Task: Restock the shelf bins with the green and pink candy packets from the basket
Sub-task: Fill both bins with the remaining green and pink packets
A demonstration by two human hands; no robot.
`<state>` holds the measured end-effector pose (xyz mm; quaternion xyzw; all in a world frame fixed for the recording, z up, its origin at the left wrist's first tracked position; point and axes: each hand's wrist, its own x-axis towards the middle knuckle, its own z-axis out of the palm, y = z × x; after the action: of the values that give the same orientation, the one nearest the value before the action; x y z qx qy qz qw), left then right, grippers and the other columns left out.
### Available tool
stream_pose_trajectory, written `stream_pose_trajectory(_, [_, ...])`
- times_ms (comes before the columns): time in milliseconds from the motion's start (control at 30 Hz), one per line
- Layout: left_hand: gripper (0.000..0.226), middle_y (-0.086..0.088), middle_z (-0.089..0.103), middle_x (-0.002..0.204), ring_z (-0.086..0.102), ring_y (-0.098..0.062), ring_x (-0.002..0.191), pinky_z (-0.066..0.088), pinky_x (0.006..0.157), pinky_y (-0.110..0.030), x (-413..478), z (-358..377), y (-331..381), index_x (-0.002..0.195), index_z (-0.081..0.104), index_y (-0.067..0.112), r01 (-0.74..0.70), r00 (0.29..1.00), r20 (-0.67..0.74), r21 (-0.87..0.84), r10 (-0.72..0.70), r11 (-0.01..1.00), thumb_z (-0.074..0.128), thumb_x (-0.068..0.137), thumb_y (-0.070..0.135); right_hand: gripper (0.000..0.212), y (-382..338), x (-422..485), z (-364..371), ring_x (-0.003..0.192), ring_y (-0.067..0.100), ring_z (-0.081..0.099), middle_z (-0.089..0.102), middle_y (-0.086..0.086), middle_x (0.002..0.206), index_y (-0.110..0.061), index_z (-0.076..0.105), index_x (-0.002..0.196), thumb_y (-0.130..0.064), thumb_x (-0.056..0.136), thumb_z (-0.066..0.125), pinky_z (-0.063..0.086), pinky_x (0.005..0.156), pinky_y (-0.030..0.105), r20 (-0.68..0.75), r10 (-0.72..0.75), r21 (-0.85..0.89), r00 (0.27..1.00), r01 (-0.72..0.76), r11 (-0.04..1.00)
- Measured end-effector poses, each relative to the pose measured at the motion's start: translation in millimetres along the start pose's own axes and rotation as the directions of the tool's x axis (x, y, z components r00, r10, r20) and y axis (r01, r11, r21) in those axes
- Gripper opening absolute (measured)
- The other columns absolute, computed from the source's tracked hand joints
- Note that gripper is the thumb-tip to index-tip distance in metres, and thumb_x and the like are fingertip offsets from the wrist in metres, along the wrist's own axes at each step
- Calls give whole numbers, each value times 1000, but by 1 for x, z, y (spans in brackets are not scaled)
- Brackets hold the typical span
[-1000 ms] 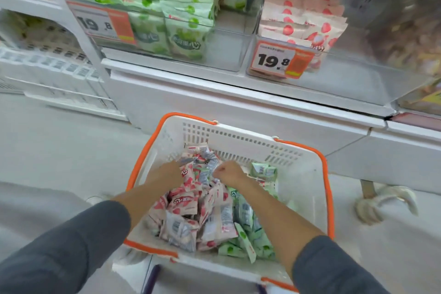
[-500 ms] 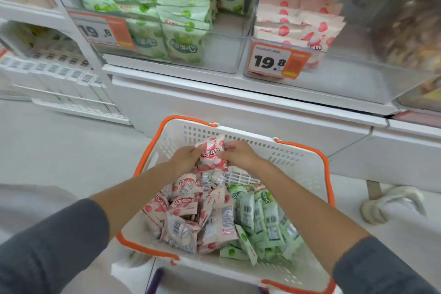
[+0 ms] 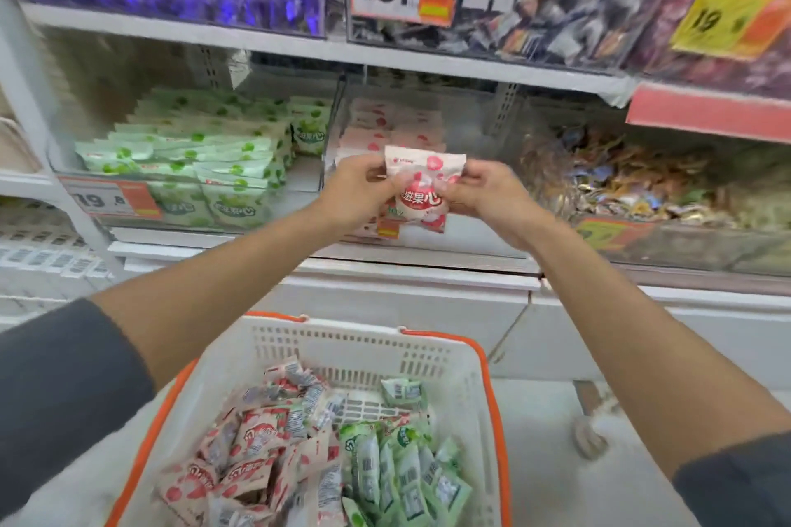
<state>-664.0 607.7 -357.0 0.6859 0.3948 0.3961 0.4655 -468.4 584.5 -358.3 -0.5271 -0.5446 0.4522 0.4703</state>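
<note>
Shop shelf (image 3: pixel 299 49) ahead, clear bins in a row — my left hand (image 3: pixel 357 195) and right hand (image 3: pixel 486 195) both pinch one pink packet (image 3: pixel 423 178), held up before the pink bin (image 3: pixel 385 126). I judge a loose pinch could drop it, or a leftward drift land it in the green bin (image 3: pixel 192 154) — the basket (image 3: pixel 492 381) sits below

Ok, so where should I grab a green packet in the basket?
Best pinch its top edge, coming down from above. The green packets stand nearly upright, packed side by side in the right of the basket, so their thin tops stick up free while their flat faces are squeezed between neighbours.
</note>
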Motion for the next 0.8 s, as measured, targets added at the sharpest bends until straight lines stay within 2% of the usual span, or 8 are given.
stream_pose_trajectory(67, [26,-7,71,105,68,-9,85,57,67,-22,23,1,17,119,62,4,-35,999,-17,-9,35,999,63,93,10,24,-14,12,-14,84,18,70,72,14,100,-3,66,110,-1,87,67,59,79,31,-26,-55,-16,998,54,998])
stream_pose_trajectory(133, [25,-6,71,100,69,-4,77,53,61,-16,46,1,29,117,61,5,-55,998,-12,-20,54,998,64,92,8,23,-19,24,-25,86,20,70,71,16,102,-4,66,109,-2,87,67,58,83,35,-52,-86,-3,995,86,996])
stream_pose_trajectory(267, [8,-8,71,98,68,-9,75,60,68,-25,82,-1,28,100,66,8,100,992,75,10,-101,995,63,92,9,26,-11,46,-30,92,23,67,69,21,109,-4,64,113,1,87,66,56,88,39,-100,-126,-63,987,120,991])
stream_pose_trajectory(400, [18,-16,62,86,64,-16,69,60,62,-26,99,1,3,76,57,5,137,991,-4,61,-137,989,68,90,8,34,3,56,-31,78,6,69,71,5,94,-5,63,115,4,82,71,55,71,19,-21,-42,-182,999,38,982])
stream_pose_trajectory(533, [18,0,67,62,53,-8,47,43,46,-21,102,-3,-19,70,70,13,67,993,58,442,-103,895,75,84,23,18,24,63,-27,61,6,58,62,1,72,-4,67,93,4,78,75,52,58,17,-82,59,-377,995,-85,922])
stream_pose_trajectory(633, [10,2,70,72,60,-11,61,51,63,-26,106,-1,-34,88,75,12,46,995,44,582,-88,812,79,80,19,21,38,77,-19,54,11,53,55,1,61,-9,60,65,-3,75,78,51,54,23,-138,157,-551,978,-207,808])
stream_pose_trajectory(733, [21,1,71,99,64,-17,89,54,87,-36,108,2,-46,103,74,18,66,997,-18,625,-70,778,74,82,15,19,43,89,-11,63,21,66,58,6,66,-7,58,72,-7,73,77,51,52,24,-231,248,-573,941,-338,747])
stream_pose_trajectory(800, [26,3,70,108,63,-18,99,53,92,-38,105,4,-50,110,72,20,77,997,-45,610,-63,789,68,85,15,23,44,93,-6,66,24,68,59,5,67,-10,53,72,-9,76,76,48,46,23,-258,291,-573,921,-389,721])
